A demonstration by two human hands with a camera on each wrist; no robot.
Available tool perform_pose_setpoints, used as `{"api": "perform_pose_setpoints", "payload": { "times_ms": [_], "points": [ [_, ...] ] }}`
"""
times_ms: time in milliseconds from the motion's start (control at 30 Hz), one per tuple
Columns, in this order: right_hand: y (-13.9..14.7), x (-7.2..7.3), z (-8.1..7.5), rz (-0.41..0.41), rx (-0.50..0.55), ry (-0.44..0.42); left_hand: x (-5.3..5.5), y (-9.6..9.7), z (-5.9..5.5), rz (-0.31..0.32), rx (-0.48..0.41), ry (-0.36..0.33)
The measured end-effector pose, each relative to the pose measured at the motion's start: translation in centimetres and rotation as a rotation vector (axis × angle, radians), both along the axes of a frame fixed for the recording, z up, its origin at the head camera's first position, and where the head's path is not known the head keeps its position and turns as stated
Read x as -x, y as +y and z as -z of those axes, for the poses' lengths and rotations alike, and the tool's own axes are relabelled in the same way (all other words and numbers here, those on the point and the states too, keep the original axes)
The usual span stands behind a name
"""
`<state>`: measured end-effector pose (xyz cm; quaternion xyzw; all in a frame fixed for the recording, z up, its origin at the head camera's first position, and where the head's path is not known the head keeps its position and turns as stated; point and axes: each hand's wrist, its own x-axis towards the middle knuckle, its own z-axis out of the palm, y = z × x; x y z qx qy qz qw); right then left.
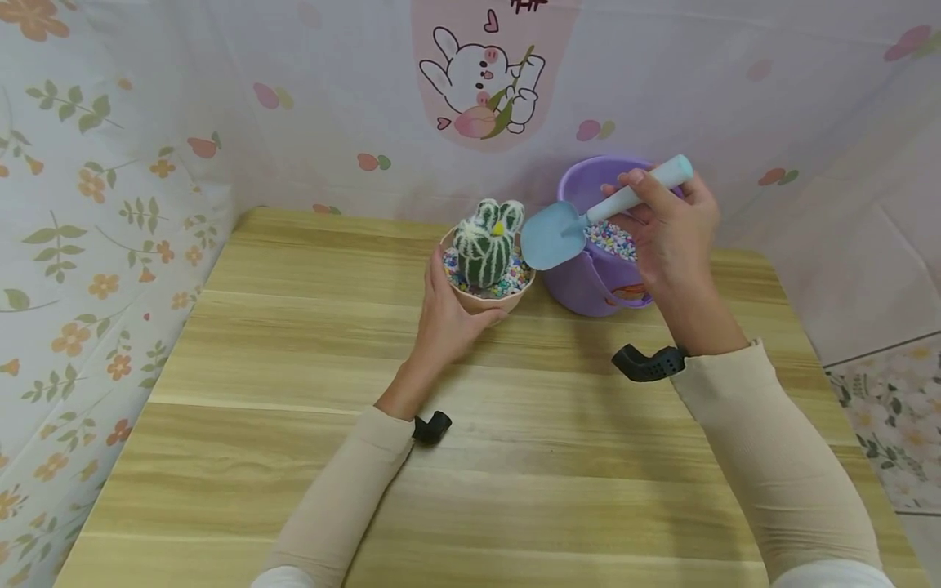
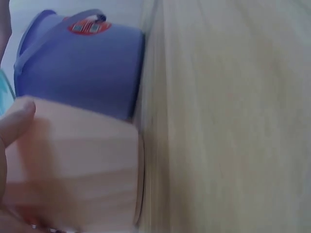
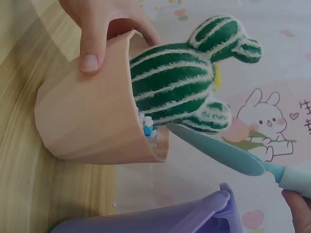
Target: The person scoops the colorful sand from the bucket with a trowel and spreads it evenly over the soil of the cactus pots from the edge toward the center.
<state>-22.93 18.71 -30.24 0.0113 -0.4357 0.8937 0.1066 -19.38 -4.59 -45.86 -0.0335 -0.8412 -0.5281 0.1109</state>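
Note:
A peach faceted flowerpot (image 1: 481, 304) stands on the table, holding a green cactus (image 1: 485, 260) with white fuzzy ribs and a yellow spot. Colourful pebbles (image 1: 515, 282) lie around the cactus base. My left hand (image 1: 450, 322) grips the pot's left and front side, thumb across the front in the right wrist view. My right hand (image 1: 672, 233) holds a light blue trowel (image 1: 555, 237) by its pale handle. The trowel's blade tip is at the pot's right rim, beside the cactus (image 3: 170, 80); no pebbles show on the blade.
Right of the pot stands a purple bucket (image 1: 577, 286) with more colourful pebbles (image 1: 612, 241) inside and its handle hanging at the front. Behind the wooden table (image 1: 331, 343) hangs a white printed cloth (image 1: 309, 155). Each wrist wears a black camera mount (image 1: 647, 363).

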Motion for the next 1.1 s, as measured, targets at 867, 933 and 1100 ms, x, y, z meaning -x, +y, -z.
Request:
{"api": "perform_pose_setpoints", "payload": {
  "times_ms": [867,933,1100],
  "points": [
    [5.9,3.2,-2.5,0.165,0.271,-0.240,0.0,1.0,0.3,-0.078,0.014,0.074],
    [6.1,3.4,-2.4,0.170,0.287,-0.248,0.0,1.2,0.4,-0.094,0.027,0.085],
    [6.8,4.0,-2.0,0.175,0.315,-0.252,-0.1,1.6,0.5,-0.132,0.058,0.109]
  ]
}}
